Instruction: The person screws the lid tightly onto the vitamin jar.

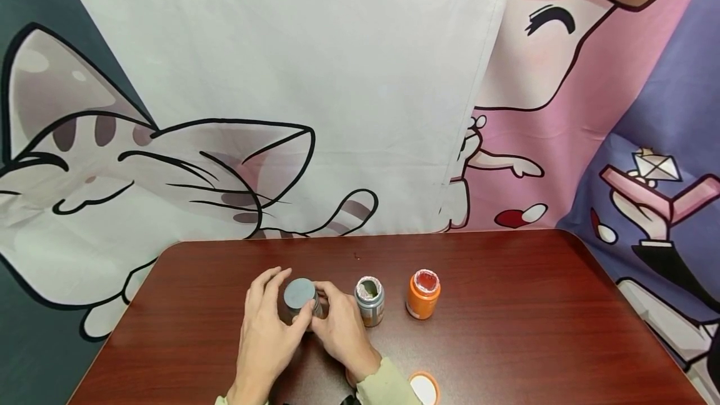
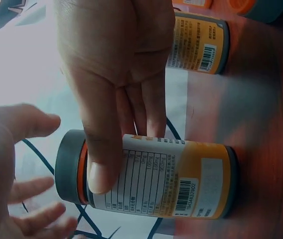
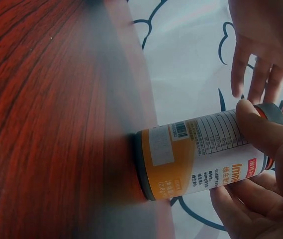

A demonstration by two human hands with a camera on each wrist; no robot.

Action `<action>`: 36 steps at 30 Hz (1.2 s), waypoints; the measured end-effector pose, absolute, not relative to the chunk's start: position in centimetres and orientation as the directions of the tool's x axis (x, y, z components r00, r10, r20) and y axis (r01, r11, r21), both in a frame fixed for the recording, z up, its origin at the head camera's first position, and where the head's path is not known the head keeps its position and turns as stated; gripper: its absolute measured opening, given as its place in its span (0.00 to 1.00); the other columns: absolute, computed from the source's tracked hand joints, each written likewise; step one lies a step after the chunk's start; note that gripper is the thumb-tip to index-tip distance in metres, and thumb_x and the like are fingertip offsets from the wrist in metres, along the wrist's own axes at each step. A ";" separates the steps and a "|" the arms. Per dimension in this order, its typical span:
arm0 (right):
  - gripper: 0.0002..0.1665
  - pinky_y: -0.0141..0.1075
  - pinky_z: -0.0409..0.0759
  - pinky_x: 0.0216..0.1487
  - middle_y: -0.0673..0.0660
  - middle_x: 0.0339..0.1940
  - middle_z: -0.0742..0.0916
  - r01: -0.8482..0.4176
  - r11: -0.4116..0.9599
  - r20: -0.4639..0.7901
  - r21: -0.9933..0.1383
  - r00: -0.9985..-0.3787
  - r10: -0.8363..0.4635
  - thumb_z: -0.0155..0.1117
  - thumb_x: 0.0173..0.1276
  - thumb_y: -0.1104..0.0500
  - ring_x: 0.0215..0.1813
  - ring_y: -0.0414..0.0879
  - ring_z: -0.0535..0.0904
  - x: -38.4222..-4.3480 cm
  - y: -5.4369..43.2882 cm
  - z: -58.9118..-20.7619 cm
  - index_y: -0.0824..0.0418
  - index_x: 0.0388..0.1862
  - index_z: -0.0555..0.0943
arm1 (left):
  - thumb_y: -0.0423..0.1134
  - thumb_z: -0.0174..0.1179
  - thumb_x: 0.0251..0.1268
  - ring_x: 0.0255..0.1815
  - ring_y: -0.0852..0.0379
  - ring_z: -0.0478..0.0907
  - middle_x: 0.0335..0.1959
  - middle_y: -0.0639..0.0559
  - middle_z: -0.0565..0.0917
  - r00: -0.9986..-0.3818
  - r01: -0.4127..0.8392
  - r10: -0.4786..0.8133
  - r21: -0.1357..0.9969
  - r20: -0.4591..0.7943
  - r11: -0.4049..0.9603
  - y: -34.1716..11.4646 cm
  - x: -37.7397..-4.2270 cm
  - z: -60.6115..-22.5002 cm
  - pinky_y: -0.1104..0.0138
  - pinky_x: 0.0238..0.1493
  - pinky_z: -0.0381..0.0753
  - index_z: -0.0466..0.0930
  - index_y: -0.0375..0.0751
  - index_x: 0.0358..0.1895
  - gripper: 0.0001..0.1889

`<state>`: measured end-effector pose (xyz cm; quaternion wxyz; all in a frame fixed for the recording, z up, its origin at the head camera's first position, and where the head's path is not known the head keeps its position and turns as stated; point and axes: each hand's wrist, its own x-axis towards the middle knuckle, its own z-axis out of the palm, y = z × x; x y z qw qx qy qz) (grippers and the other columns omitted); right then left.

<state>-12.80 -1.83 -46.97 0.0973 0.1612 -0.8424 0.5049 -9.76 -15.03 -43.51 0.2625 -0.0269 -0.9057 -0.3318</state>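
Observation:
A supplement bottle (image 2: 151, 179) with a grey lid (image 1: 299, 292) and a white-and-orange label stands upright between both hands. My right hand (image 1: 343, 330) grips it just below the lid, thumb across the label and fingers behind, as the right wrist view shows. Spread around the lid are the fingers of my left hand (image 1: 267, 336), relaxed and holding nothing; the left wrist view shows a gap between them and the lid. Right of my right hand stands an uncapped grey bottle (image 1: 371, 314) with ragged white seal remnants round its mouth.
Farther right on the brown table (image 1: 506, 330) is an uncapped orange bottle (image 1: 422, 302). An orange-rimmed lid (image 1: 424, 387) lies inside up near the front edge. Behind the table hangs a printed cloth (image 1: 337, 80) with cartoon animals.

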 end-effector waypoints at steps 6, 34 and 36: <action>0.23 0.35 0.83 0.46 0.52 0.45 0.90 -0.375 0.445 0.329 -0.813 -0.927 -0.179 0.74 0.61 0.60 0.45 0.37 0.86 -12.8 -1.7 -47.0 0.58 0.56 0.83 | 0.45 0.78 0.51 0.62 0.41 0.69 0.61 0.41 0.73 -0.859 0.107 -0.247 0.628 0.449 0.771 -14.9 -9.6 -43.2 0.45 0.52 0.74 0.77 0.39 0.63 0.35; 0.21 0.30 0.81 0.43 0.48 0.42 0.90 -0.386 0.462 0.352 -0.798 -0.922 -0.161 0.72 0.60 0.63 0.42 0.34 0.85 -12.8 -1.8 -47.0 0.56 0.54 0.84 | 0.43 0.80 0.48 0.39 0.53 0.81 0.49 0.47 0.80 -0.869 0.020 -0.314 0.662 0.381 0.749 -13.5 -9.4 -42.9 0.56 0.41 0.80 0.81 0.38 0.58 0.31; 0.21 0.30 0.81 0.44 0.48 0.42 0.90 -0.381 0.457 0.345 -0.804 -0.924 -0.163 0.73 0.61 0.62 0.42 0.34 0.85 -12.8 -1.8 -47.0 0.56 0.54 0.84 | 0.42 0.80 0.48 0.39 0.53 0.81 0.49 0.46 0.80 -0.869 0.024 -0.310 0.660 0.385 0.751 -13.5 -9.4 -42.9 0.56 0.41 0.80 0.81 0.37 0.57 0.31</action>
